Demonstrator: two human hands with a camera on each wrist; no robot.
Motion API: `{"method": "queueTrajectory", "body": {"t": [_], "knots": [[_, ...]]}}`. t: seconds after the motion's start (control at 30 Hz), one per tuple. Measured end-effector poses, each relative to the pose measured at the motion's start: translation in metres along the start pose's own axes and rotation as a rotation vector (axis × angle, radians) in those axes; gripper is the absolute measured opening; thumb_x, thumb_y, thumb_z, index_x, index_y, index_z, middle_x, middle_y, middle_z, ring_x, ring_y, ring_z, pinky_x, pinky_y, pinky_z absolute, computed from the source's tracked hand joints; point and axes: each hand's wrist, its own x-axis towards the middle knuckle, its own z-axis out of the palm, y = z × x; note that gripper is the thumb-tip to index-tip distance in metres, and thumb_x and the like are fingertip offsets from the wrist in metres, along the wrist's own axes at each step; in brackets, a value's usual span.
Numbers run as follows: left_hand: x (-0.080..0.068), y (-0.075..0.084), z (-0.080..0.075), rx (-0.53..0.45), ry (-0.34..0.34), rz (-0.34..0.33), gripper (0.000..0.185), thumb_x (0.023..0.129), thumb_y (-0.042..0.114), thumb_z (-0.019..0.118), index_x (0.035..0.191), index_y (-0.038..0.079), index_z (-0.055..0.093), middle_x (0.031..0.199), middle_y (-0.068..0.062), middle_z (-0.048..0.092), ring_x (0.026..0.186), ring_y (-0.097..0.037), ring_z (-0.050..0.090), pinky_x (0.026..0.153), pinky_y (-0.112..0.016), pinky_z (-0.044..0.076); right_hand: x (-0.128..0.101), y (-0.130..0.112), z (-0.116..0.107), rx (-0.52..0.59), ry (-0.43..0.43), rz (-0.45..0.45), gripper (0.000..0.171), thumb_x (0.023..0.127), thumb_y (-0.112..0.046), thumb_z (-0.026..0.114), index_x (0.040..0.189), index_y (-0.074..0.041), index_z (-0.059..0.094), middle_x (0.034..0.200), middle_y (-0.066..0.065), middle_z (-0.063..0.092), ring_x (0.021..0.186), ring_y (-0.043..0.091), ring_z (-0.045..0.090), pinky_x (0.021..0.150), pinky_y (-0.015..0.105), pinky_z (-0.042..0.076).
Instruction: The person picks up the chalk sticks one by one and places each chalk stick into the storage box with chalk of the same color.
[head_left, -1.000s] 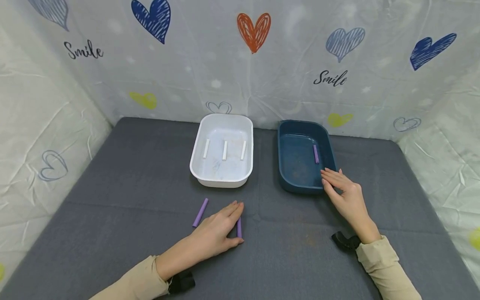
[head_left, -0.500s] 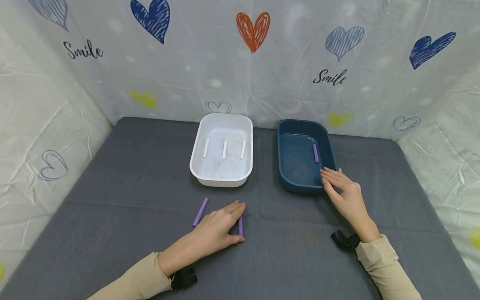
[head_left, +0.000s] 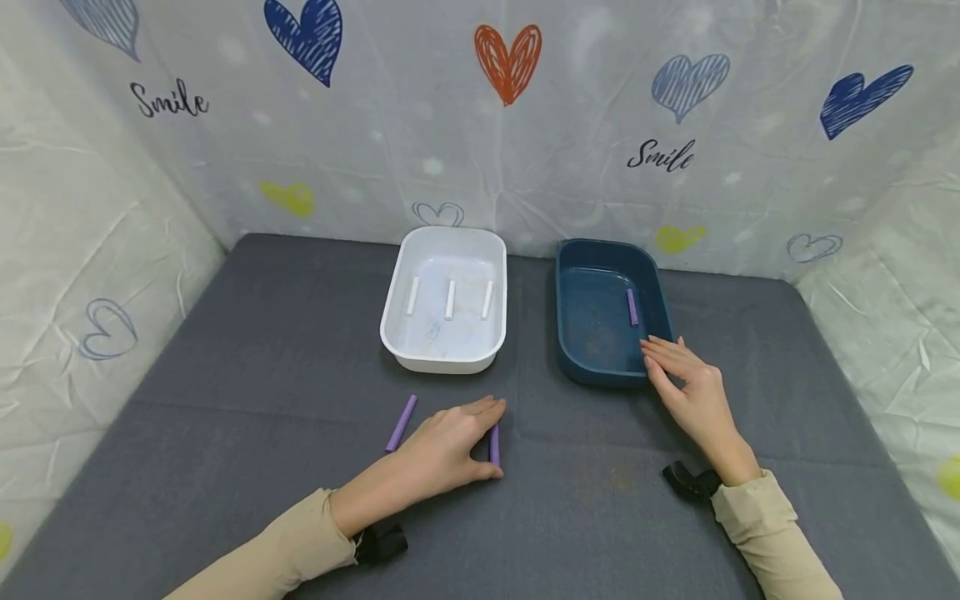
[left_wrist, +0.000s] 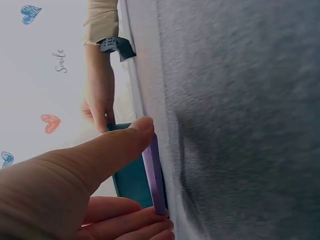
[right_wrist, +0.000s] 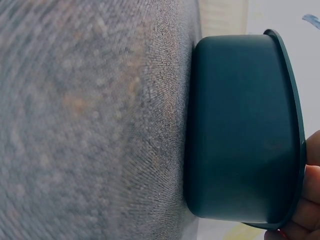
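Note:
A purple chalk stick (head_left: 494, 446) is pinched by its ends between the thumb and fingertips of my left hand (head_left: 438, 450), at or just above the cloth. In the left wrist view the same chalk (left_wrist: 155, 175) spans from thumb to finger. Left of that hand another purple chalk stick (head_left: 401, 423) lies on the cloth. My right hand (head_left: 693, 396) holds the near right rim of a dark blue tray (head_left: 567, 333), fingers over its edge; the right wrist view shows fingers (right_wrist: 311, 187) at the rim. One purple chalk (head_left: 632, 307) lies inside that tray.
A white tray (head_left: 405, 354) stands left of the blue one, with three white chalk sticks (head_left: 450, 300) inside. Grey cloth (head_left: 585, 533) covers the table. Behind it hangs a pale curtain (head_left: 570, 125) printed with hearts.
My left hand has moved a little to the right, carrying the purple chalk stick along with it. The right hand and both trays keep their places.

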Motion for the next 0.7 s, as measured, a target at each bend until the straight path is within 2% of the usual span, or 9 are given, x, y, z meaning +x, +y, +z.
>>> {"method": "queueTrajectory", "body": {"t": [0.2,0.43,0.7], "knots": [[0.01,0.005,-0.01,-0.016,0.017,0.008,0.078,0.074,0.029,0.09,0.135,-0.005,0.057,0.138,-0.02,0.057,0.127,-0.033,0.055,0.097,-0.048,0.05,0.0,-0.001,0.0,0.002,0.004,-0.007,0.022,0.092,-0.001,0.067,0.113,0.006,0.073,0.116,0.018,0.07,0.115,0.034,0.063,0.109,0.053,0.035],[0.023,0.008,-0.02,-0.023,0.008,-0.019,0.077,0.075,0.032,0.088,0.137,-0.002,0.057,0.14,-0.02,0.055,0.128,-0.033,0.054,0.097,-0.047,0.05,0.0,0.0,0.0,0.003,0.014,-0.014,0.022,0.091,0.0,0.067,0.112,0.005,0.073,0.115,0.019,0.07,0.114,0.034,0.064,0.108,0.053,0.035],[0.037,0.012,-0.03,-0.021,0.011,-0.021,0.078,0.075,0.031,0.089,0.138,-0.003,0.056,0.14,-0.021,0.055,0.131,-0.032,0.051,0.103,-0.047,0.045,0.001,-0.001,0.0,0.007,0.016,-0.021,0.022,0.091,0.0,0.067,0.112,0.005,0.073,0.114,0.019,0.07,0.114,0.035,0.064,0.107,0.054,0.036]]}}
